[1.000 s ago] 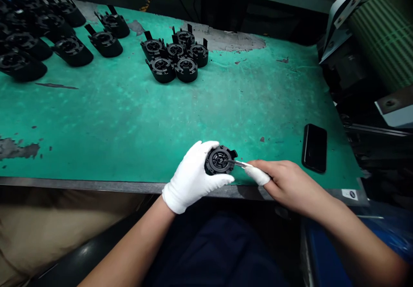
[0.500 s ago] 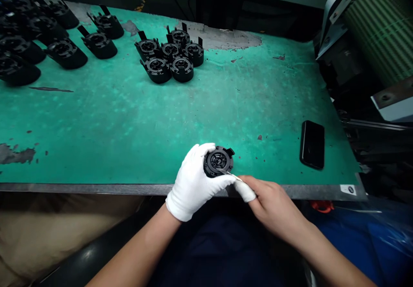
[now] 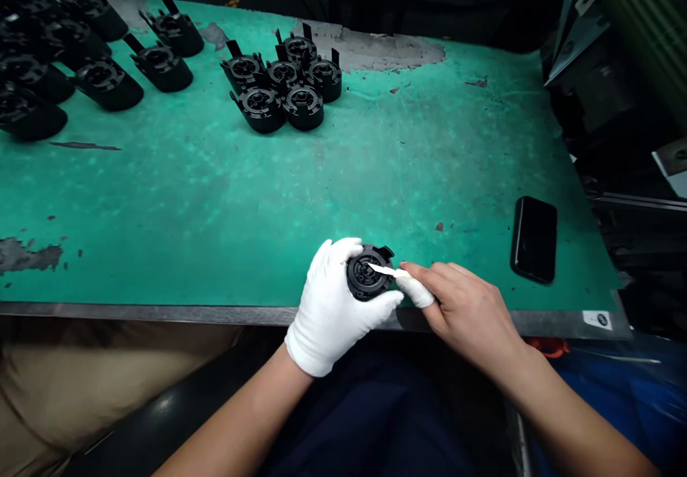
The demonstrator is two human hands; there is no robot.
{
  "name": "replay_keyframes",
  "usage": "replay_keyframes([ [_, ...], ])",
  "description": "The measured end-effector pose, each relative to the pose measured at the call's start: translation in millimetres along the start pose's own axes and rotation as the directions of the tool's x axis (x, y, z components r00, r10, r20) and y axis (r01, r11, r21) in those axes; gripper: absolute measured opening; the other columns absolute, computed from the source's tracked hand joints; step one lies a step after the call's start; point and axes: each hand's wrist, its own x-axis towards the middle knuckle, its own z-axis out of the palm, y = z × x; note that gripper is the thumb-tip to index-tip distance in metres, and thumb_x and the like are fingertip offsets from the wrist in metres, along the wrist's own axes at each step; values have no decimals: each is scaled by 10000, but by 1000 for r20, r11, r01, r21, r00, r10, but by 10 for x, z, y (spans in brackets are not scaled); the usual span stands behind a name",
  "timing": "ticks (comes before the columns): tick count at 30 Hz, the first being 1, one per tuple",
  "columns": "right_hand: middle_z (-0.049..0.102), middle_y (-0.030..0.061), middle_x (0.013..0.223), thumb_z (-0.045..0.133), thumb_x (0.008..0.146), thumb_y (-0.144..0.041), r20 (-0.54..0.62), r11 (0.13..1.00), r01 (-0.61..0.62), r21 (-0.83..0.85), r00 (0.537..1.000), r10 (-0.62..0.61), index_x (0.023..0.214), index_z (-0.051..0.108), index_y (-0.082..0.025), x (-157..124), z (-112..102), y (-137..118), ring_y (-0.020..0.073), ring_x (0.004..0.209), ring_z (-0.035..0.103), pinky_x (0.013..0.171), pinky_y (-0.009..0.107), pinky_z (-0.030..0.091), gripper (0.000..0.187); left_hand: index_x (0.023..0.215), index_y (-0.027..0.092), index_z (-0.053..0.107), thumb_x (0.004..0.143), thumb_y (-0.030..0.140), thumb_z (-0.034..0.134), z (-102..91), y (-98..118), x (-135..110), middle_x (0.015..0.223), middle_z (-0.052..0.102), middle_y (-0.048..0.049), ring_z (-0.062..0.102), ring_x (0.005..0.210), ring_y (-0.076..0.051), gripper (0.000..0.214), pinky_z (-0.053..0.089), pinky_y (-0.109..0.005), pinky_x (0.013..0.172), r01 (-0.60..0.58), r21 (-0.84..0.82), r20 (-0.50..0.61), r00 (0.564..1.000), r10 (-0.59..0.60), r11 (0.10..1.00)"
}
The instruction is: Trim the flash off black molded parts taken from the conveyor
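My left hand [image 3: 333, 305], in a white glove, is closed round a round black plastic part [image 3: 365, 287] near the table's front edge. The part's ringed face is turned up, and a small tab sticks out at its upper right. My right hand [image 3: 464, 294] is bare except for a white cover on the thumb. It pinches a thin knife-like blade [image 3: 381, 269], bright along its length, whose tip lies over the middle of the part. The tool's handle is hidden in my fingers.
Several black cylindrical housings [image 3: 303, 109] stand grouped at the back middle of the green table [image 3: 215, 198]. More black housings [image 3: 110, 84] crowd the back left. A black phone [image 3: 534, 239] lies at the right. Machinery [image 3: 595, 69] stands beyond the right edge.
The blade has swung from the part's lower edge up over its centre and now catches the light. My right hand has risen slightly; the left still grips the part. The view has shifted a little.
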Motion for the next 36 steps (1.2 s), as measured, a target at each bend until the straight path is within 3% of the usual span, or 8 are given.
replay_keyframes([
  [5, 667, 25, 836, 466, 1005, -322, 16, 1000, 15, -2, 1000, -15, 1291, 652, -290, 65, -39, 24, 185, 810, 617, 676, 306, 416, 343, 1119, 235, 536, 728, 365, 788, 14, -13, 7, 1125, 594, -62, 597, 1084, -261, 483, 474, -475, 1044, -45, 20, -9, 999, 45, 999],
  [11, 678, 10, 846, 470, 1000, -326, -27, 996, -80, -37, 997, 79, 1277, 663, -317, 179, -11, 8, 188, 833, 653, 646, 298, 414, 338, 1078, 236, 499, 719, 422, 810, 92, -40, -11, 1133, 601, -77, 598, 1099, -282, 511, 485, -477, 1019, -43, 30, -91, 995, 45, 999],
  [15, 702, 24, 926, 452, 1011, -331, 22, 996, -44, 80, 999, 42, 1286, 657, -288, 56, -78, 61, 181, 873, 664, 735, 283, 455, 345, 1068, 234, 481, 712, 499, 813, 135, -83, -39, 1166, 593, -90, 602, 1120, -290, 553, 478, -485, 1032, -56, 28, -126, 990, 59, 998],
  [19, 703, 19, 905, 479, 992, -324, 123, 999, -5, 47, 992, -1, 1283, 653, -306, -125, -100, 76, 192, 845, 659, 698, 294, 454, 340, 1055, 238, 470, 694, 550, 816, 145, -102, -56, 1161, 592, -94, 614, 1110, -291, 589, 492, -476, 1012, -49, 20, -152, 987, 52, 999],
  [25, 703, 21, 858, 501, 977, -318, 5, 987, -125, -97, 992, 126, 1272, 662, -312, -155, 0, -58, 210, 842, 671, 633, 306, 439, 337, 1032, 238, 498, 747, 487, 783, 178, -48, -50, 1118, 600, -82, 621, 1077, -278, 474, 502, -464, 980, -51, 42, -182, 982, 58, 998],
  [28, 726, 28, 934, 484, 990, -316, -7, 989, -147, -9, 989, 147, 1266, 667, -302, -160, -24, -76, 205, 864, 682, 683, 304, 478, 332, 1024, 225, 506, 756, 477, 774, 182, -50, -49, 1132, 599, -92, 613, 1084, -278, 456, 497, -461, 986, -43, 60, -199, 978, 54, 997],
  [31, 738, 34, 1041, 450, 1015, -338, -3, 984, -123, 132, 992, 125, 1258, 673, -297, -159, -113, 7, 187, 898, 692, 757, 290, 506, 333, 1052, 218, 505, 709, 505, 810, 117, -91, -34, 1159, 608, -91, 615, 1102, -278, 542, 495, -452, 1006, -76, 46, -131, 988, 81, 996],
  [36, 741, 33, 1007, 427, 1027, -395, 128, 996, 45, 79, 990, -55, 1258, 673, -304, 6, -229, 251, 195, 885, 686, 752, 305, 500, 350, 1312, 226, 465, 678, 498, 849, -151, -163, 114, 1330, 596, -85, 596, 1228, -275, 789, 470, -414, 1083, -112, 55, 107, 989, 106, 992],
])
